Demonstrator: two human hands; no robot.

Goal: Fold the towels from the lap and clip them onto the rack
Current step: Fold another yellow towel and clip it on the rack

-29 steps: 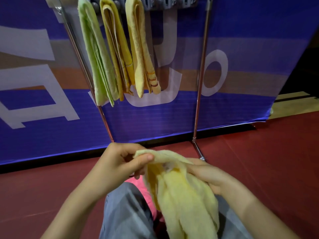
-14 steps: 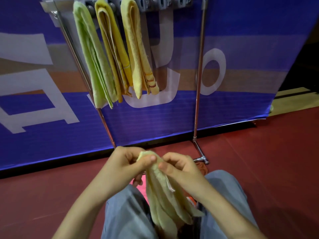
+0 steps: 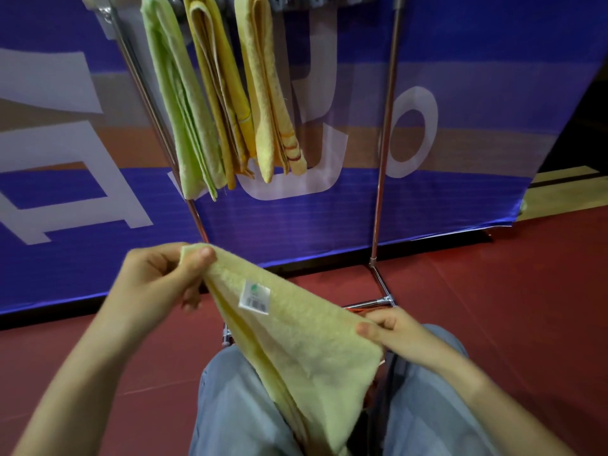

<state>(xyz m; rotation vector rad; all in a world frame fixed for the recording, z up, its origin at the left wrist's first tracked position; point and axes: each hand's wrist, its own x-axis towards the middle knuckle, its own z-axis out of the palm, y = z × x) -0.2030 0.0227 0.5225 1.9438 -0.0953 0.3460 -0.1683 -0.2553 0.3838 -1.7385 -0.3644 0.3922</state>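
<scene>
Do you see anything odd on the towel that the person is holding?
Only a small thing: a white printed label shows on the upper face of the pale yellow towel, near the corner that the left hand pinches. The right hand pinches the opposite edge. Nothing looks torn or stained.

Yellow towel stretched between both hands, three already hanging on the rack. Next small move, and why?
Probably bring the right hand up to the left hand so the two pinched ends meet, folding the pale yellow towel in half. It is spread open between them, label showing, and is far wider than the narrow folded towels hanging on the rack.
</scene>
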